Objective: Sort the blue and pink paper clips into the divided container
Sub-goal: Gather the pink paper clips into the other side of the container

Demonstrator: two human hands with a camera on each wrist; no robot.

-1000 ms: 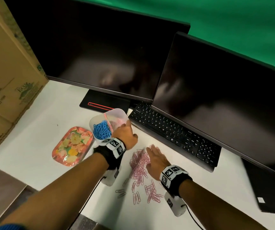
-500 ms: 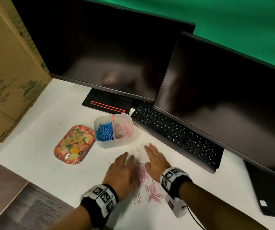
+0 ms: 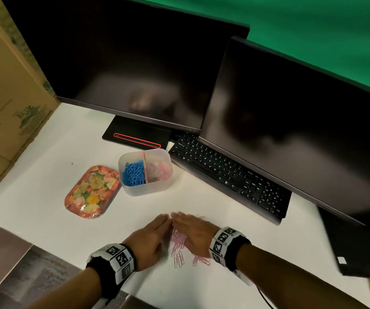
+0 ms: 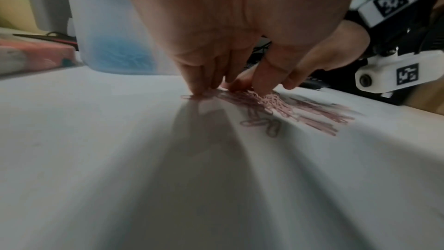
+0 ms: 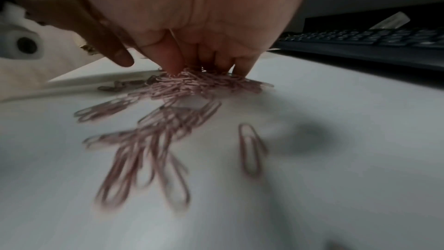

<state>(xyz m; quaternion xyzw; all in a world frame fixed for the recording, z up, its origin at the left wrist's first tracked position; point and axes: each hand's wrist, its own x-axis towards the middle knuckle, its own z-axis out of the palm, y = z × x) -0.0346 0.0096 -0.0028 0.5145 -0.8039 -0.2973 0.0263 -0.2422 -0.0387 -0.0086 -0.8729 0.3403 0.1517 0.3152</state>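
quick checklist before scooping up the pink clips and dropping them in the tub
1. Both hands around the pile: left hand and right hand flank the pink clips: ok.
2. Clips fully gathered: strays lie near the right wrist: not ok.
3. Grip closed on the clips: fingers straight, nothing pinched: not ok.
4. Tub upright on the table: ok.
5. Pink side has room: ok.
6. No blue clips left on the table: ok.

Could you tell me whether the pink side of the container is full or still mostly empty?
Partly filled. In the container, pink clips lie low right of the divider, and more pink clips remain on the table.
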